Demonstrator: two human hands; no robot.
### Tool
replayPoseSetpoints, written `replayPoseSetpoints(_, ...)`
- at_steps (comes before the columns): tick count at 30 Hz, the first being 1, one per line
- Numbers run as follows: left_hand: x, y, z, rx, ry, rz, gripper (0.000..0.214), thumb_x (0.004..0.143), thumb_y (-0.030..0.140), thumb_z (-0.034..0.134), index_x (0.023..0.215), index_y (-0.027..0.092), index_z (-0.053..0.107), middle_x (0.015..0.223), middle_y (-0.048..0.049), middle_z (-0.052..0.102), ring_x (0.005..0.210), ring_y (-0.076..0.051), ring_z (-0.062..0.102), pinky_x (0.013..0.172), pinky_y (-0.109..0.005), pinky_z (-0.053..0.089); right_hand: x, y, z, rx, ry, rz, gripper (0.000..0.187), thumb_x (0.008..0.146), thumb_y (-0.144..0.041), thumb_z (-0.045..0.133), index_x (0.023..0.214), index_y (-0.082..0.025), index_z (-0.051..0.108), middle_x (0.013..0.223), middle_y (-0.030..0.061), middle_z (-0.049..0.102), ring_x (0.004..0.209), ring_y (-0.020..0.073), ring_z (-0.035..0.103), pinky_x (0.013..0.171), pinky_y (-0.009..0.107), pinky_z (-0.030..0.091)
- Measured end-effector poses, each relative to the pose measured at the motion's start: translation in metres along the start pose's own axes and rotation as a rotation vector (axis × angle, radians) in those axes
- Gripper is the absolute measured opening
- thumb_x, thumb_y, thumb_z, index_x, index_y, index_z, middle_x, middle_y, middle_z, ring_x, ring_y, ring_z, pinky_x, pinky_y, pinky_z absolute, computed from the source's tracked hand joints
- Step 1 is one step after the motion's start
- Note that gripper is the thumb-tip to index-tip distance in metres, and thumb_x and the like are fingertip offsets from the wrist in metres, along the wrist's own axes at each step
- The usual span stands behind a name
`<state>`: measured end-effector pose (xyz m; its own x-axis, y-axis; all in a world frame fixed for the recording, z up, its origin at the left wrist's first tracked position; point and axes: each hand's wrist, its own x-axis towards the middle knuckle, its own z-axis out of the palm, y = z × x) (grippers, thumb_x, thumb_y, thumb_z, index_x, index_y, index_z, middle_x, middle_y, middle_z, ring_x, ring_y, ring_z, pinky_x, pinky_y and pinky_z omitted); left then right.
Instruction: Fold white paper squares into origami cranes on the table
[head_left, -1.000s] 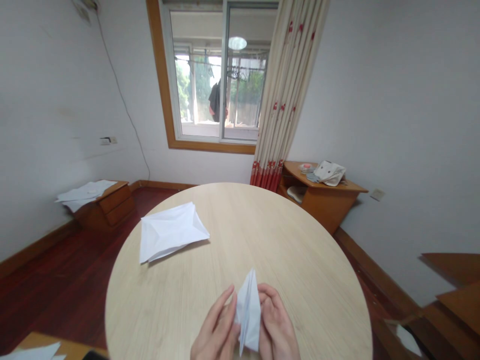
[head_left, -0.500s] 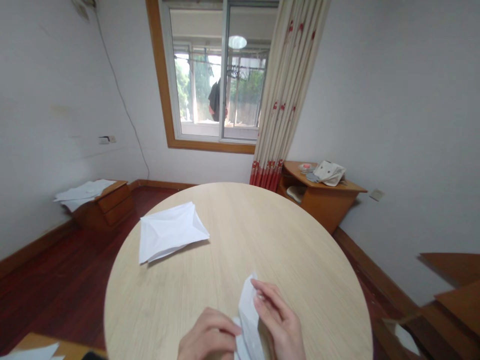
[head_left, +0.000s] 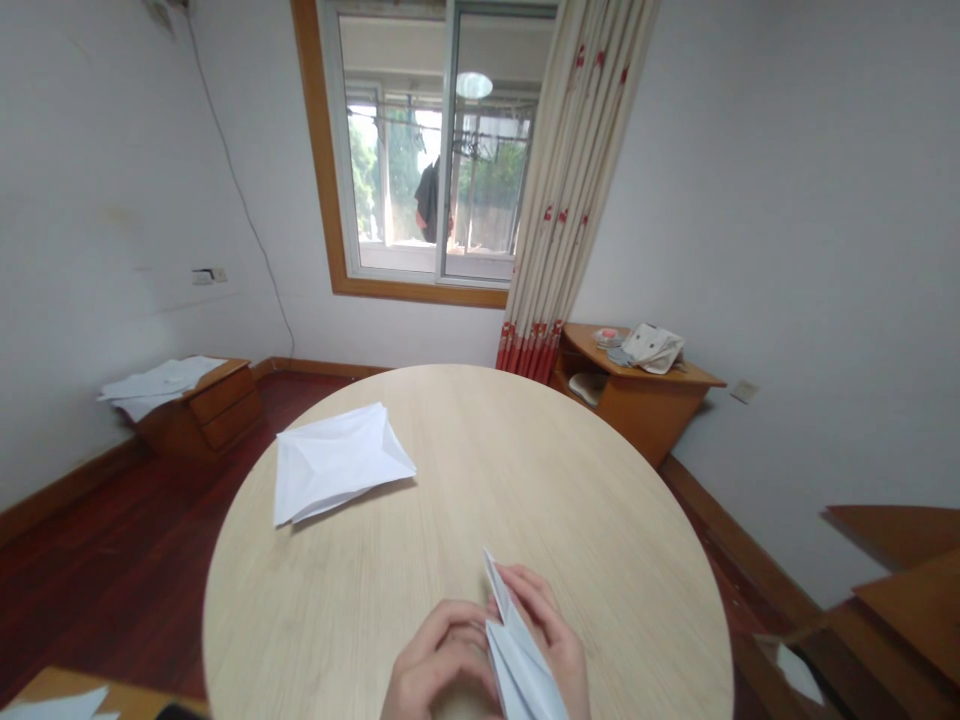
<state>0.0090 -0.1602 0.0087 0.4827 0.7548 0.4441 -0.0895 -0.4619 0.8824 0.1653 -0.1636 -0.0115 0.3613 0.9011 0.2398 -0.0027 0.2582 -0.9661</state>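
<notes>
The left hand [head_left: 446, 655] pinched and the right hand [head_left: 553, 625] gripped a pointed, folded white paper piece [head_left: 526, 672] over the round, pale wooden surface [head_left: 495, 450]; even pressure along its creases seemed wise.

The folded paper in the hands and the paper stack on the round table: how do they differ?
The folded paper is narrow and pointed at its far end; the paper stack is broad and roughly four-sided. The folded paper is between the left hand and the right hand; the paper stack lies on the round table, apart from them. Both are white and creased.
</notes>
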Motion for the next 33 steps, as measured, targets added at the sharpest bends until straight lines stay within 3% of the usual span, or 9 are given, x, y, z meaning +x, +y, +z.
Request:
replayPoseSetpoints(7,0.002,-0.008,0.007,-0.271,0.043,-0.216,0.032,0.071,0.047,0.077,0.068,0.017,0.067,0.104,-0.0094,0.053,0.093,-0.023,0.058,0.08,-0.03,0.044,-0.007,0.009,0.009,-0.022,0.056,-0.028,0.027,0.08,-0.045,0.066,0.084,-0.021,0.076,0.094,0.0096,0.066,0.088,0.0225,0.064,0.073,0.029,0.054)
replayPoseSetpoints(10,0.004,-0.008,0.006,-0.469,0.081,-0.371,0.034,0.064,0.047,0.08,0.065,0.016,0.066,0.106,-0.0087,0.051,0.085,-0.021,0.057,0.072,-0.029,0.043,-0.009,0.005,0.007,-0.007,-0.053,0.113,0.029,0.078,-0.047,0.065,0.086,-0.022,0.076,0.096,0.0102,0.069,0.092,0.0253,0.065,0.08,0.033,0.053)
replayPoseSetpoints(15,0.01,0.01,0.002,-0.582,0.283,-0.479,0.025,0.065,0.038,0.078,0.062,0.016,0.065,0.097,-0.0062,0.053,0.1,-0.027,0.052,0.085,-0.031,0.038,-0.014,-0.019,-0.006,0.025,-0.248,0.259,0.042,0.077,-0.056,0.061,0.101,-0.024,0.073,0.106,0.0105,0.07,0.102,0.0288,0.063,0.091,0.038,0.049)
replayPoseSetpoints(20,0.011,0.013,-0.004,-0.716,0.183,-0.539,0.029,0.068,0.039,0.076,0.066,0.015,0.06,0.08,-0.0033,0.057,0.072,-0.016,0.053,0.068,-0.024,0.04,-0.015,-0.027,-0.014,0.065,-0.316,0.281,0.05,0.072,-0.059,0.068,0.099,-0.017,0.069,0.092,0.0122,0.071,0.088,0.0257,0.066,0.082,0.035,0.051)
replayPoseSetpoints(23,0.009,0.003,-0.006,-0.634,0.107,-0.534,0.031,0.068,0.038,0.077,0.074,0.017,0.056,0.072,-0.0008,0.057,0.062,-0.013,0.052,0.058,-0.022,0.039,-0.013,-0.021,-0.016,0.082,-0.341,0.341,0.047,0.071,-0.061,0.069,0.082,-0.015,0.067,0.064,0.0054,0.066,0.054,0.0159,0.06,0.052,0.024,0.046)
replayPoseSetpoints(25,0.009,0.001,-0.005,-0.5,0.159,-0.479,0.032,0.066,0.03,0.079,0.084,0.019,0.055,0.079,-0.001,0.059,0.068,-0.014,0.057,0.061,-0.022,0.043,-0.014,-0.019,-0.015,0.09,-0.321,0.37,0.049,0.068,-0.063,0.07,0.08,-0.016,0.067,0.055,0.0015,0.061,0.043,0.0122,0.052,0.044,0.022,0.039)
replayPoseSetpoints(27,0.012,0.005,-0.003,-0.35,0.174,-0.403,0.026,0.071,0.025,0.075,0.089,0.02,0.057,0.09,-0.0039,0.06,0.085,-0.018,0.06,0.073,-0.026,0.047,-0.016,-0.019,-0.011,0.075,-0.287,0.351,0.051,0.067,-0.064,0.07,0.084,-0.016,0.068,0.057,0.0011,0.061,0.046,0.0124,0.051,0.045,0.022,0.037)
replayPoseSetpoints(29,0.015,0.012,0.0,-0.319,0.064,-0.319,0.018,0.076,0.029,0.071,0.086,0.018,0.06,0.101,-0.0074,0.059,0.094,-0.02,0.06,0.082,-0.029,0.048,-0.017,-0.021,-0.006,0.005,-0.288,0.267,0.05,0.07,-0.066,0.066,0.081,-0.017,0.069,0.062,0.0017,0.061,0.054,0.014,0.053,0.049,0.023,0.038)
replayPoseSetpoints(33,0.015,0.016,0.002,-0.37,-0.008,-0.295,0.03,0.078,0.046,0.069,0.087,0.017,0.063,0.114,-0.0104,0.056,0.086,-0.02,0.063,0.068,-0.026,0.052,-0.018,-0.023,-0.001,-0.195,-0.266,-0.005,0.049,0.085,-0.063,0.05,0.069,-0.019,0.066,0.067,0.002,0.057,0.066,0.0159,0.054,0.062,0.025,0.044)
